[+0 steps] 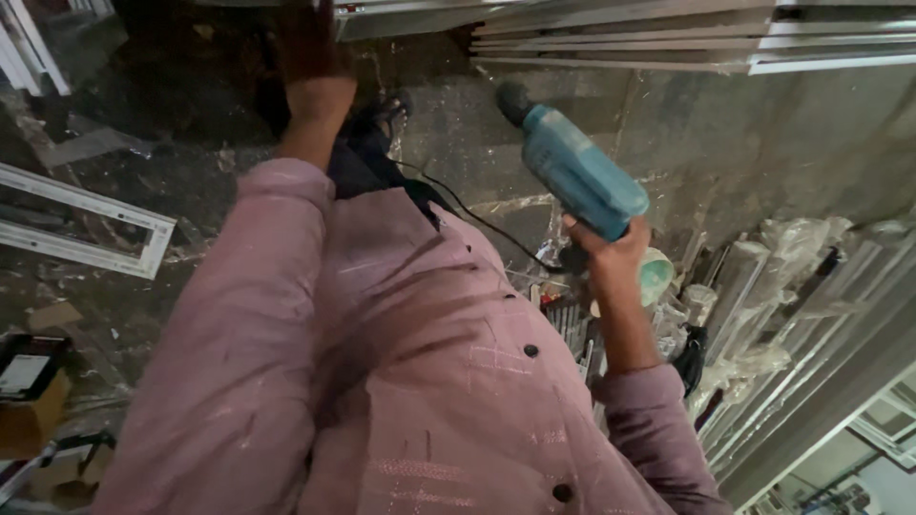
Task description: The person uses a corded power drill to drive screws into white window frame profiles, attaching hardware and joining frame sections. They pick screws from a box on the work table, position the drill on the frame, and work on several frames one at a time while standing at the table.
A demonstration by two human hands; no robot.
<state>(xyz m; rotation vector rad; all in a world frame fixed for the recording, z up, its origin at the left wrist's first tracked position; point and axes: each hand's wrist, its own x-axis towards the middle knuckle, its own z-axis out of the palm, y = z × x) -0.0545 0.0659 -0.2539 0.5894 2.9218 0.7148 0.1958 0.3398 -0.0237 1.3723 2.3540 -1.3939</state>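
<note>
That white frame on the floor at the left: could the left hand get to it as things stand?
Probably yes. The left hand is raised and looks to hold nothing, though it is blurred. Bare floor lies between it and the white frame, with nothing across the way. The right hand holds the drill.

- The right hand (611,250) holds a blue drill (571,170) up.
- The left hand (320,95) reaches out over the dirty floor (725,143).
- A white frame (81,221) lies on it.
</note>
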